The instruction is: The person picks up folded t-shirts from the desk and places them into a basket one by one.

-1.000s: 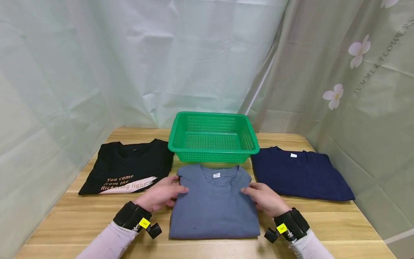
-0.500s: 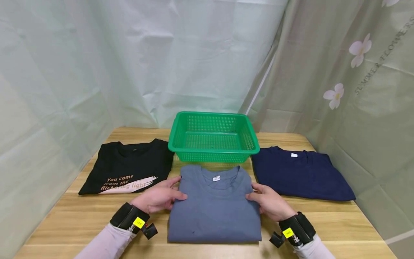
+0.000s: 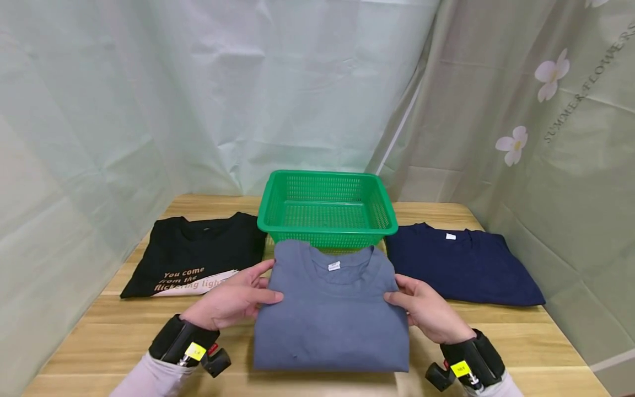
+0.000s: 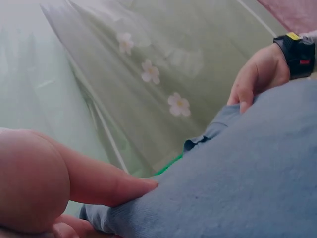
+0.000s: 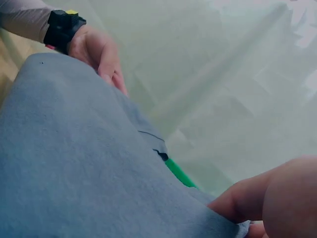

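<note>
A folded grey-blue T-shirt (image 3: 331,325) with a white neck label is held up off the table, its collar toward the basket. My left hand (image 3: 233,298) pinches its left edge, thumb on top and the other fingers beneath. On the opposite edge my right hand (image 3: 429,309) grips in the same way. In the left wrist view the shirt (image 4: 223,188) slopes between both hands, the thumb pressing its surface. From the right wrist the same cloth (image 5: 79,148) hangs between the hands, and the fingers under it are mostly hidden.
Behind the shirt stands a green plastic basket (image 3: 327,234) with nothing in it. A folded black T-shirt (image 3: 208,248) with printed text lies at left, a folded navy T-shirt (image 3: 461,270) at right. Curtains (image 3: 317,82) enclose the wooden table (image 3: 114,331).
Both hands have taken firmer hold of the grey-blue T-shirt's sides and raised it from the table. It looks larger and nearer now. The basket and other shirts have stayed put.
</note>
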A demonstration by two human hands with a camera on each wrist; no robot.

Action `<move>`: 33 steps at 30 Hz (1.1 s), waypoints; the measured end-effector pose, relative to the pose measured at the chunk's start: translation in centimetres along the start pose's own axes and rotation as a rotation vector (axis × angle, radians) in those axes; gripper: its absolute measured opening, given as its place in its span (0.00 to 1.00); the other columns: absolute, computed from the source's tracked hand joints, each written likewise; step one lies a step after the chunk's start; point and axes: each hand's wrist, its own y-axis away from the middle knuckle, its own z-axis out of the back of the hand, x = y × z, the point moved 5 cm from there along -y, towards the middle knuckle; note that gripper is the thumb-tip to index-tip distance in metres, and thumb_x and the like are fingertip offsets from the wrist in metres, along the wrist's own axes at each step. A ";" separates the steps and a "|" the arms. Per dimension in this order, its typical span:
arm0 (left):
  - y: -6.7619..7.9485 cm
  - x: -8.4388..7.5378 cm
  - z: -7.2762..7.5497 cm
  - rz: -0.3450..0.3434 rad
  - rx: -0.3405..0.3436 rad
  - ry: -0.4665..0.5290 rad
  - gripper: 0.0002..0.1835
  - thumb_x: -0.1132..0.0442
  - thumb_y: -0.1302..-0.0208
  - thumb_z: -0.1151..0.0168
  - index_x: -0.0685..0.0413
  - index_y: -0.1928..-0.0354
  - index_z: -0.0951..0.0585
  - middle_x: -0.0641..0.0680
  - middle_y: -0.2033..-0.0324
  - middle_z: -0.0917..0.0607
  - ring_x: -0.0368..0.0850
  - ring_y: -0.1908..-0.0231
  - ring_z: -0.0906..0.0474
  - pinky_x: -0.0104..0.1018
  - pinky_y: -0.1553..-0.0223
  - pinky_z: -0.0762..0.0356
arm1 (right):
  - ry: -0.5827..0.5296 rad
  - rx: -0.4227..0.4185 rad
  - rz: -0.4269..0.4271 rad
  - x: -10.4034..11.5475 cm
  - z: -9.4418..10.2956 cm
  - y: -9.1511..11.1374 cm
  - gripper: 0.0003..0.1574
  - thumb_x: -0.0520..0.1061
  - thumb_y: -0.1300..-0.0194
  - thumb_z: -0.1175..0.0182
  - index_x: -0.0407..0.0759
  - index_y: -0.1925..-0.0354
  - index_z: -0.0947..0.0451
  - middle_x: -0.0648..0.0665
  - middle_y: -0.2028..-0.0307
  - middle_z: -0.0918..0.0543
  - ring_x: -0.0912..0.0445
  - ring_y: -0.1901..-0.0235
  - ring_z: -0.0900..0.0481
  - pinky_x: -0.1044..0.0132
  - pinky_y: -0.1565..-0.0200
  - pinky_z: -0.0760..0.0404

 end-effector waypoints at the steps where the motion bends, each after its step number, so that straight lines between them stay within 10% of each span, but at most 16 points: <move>1: 0.1 -0.3 -0.1 -0.009 0.005 0.002 0.58 0.70 0.24 0.35 0.54 0.10 0.67 0.53 0.44 0.16 0.40 0.51 0.11 0.34 0.53 0.10 | 0.003 -0.005 0.003 0.2 0.0 0.1 0.46 0.41 0.16 0.44 0.26 0.15 0.53 0.42 0.38 0.16 0.54 0.48 0.09 0.58 0.51 0.07; 11: 0.9 -2.3 -0.4 -0.065 0.086 0.092 0.61 0.77 0.27 0.37 0.51 0.11 0.71 0.57 0.30 0.23 0.44 0.40 0.12 0.38 0.40 0.11 | 0.021 -0.031 0.042 2.5 0.0 0.5 0.43 0.41 0.16 0.44 0.26 0.16 0.49 0.46 0.41 0.14 0.57 0.49 0.10 0.61 0.49 0.08; 25: -0.2 -5.3 0.9 -0.110 -0.037 -0.033 0.57 0.74 0.26 0.37 0.49 0.10 0.65 0.58 0.29 0.22 0.42 0.43 0.11 0.39 0.42 0.10 | 0.087 -0.111 0.061 5.5 1.2 -1.4 0.37 0.40 0.16 0.45 0.31 0.18 0.41 0.48 0.45 0.12 0.57 0.54 0.09 0.61 0.52 0.08; 33: -2.4 -6.9 2.5 -0.121 -0.084 -0.032 0.55 0.77 0.26 0.42 0.48 0.09 0.64 0.52 0.37 0.17 0.41 0.46 0.12 0.37 0.44 0.10 | 0.121 -0.163 0.060 6.8 2.1 -4.2 0.38 0.42 0.14 0.48 0.36 0.15 0.43 0.35 0.27 0.23 0.56 0.44 0.14 0.60 0.44 0.11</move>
